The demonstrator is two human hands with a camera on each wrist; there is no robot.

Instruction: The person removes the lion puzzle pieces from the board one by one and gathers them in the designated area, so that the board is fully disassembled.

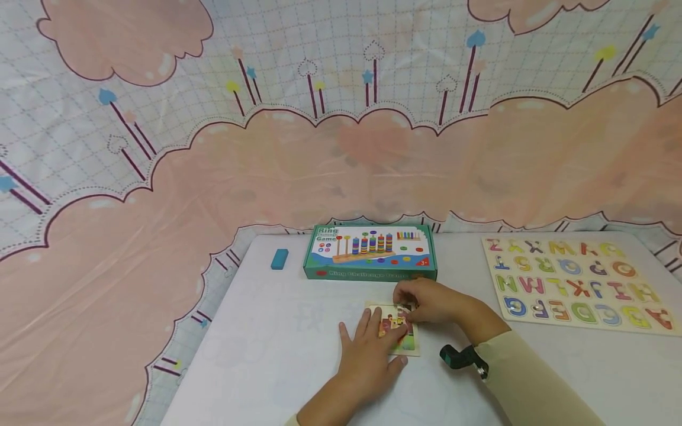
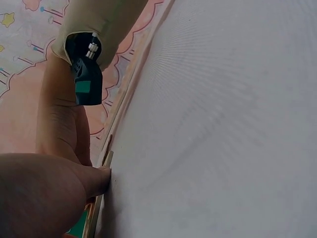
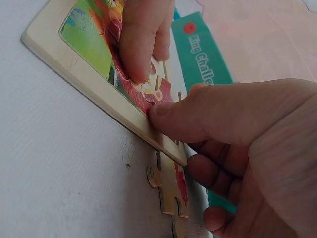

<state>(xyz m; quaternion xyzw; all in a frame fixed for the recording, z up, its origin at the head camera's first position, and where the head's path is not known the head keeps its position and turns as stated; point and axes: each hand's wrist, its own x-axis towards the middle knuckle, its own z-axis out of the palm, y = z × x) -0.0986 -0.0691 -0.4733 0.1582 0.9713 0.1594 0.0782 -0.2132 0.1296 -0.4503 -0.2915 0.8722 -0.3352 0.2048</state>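
Observation:
A small wooden jigsaw puzzle (image 1: 409,343) with a coloured picture and a pale frame lies in front of the person. The left hand (image 1: 366,358) rests across it from the left with fingers spread and fairly straight, one fingertip pressing the picture. In the left wrist view its thumb (image 2: 101,179) touches the board's edge. From the right, the right hand (image 1: 434,305) grips the far corner, its thumb (image 3: 168,116) on the picture and the other fingers curled beyond the edge. Loose puzzle pieces (image 3: 169,186) lie past that edge in the right wrist view; the head view hides them.
Behind the hands stands a green Ring Challenge Game box (image 1: 370,253). A blue block (image 1: 279,259) lies to its left. On the right is a wooden alphabet board (image 1: 578,284). A patterned cloth (image 1: 341,160) hangs behind the white table (image 1: 240,355).

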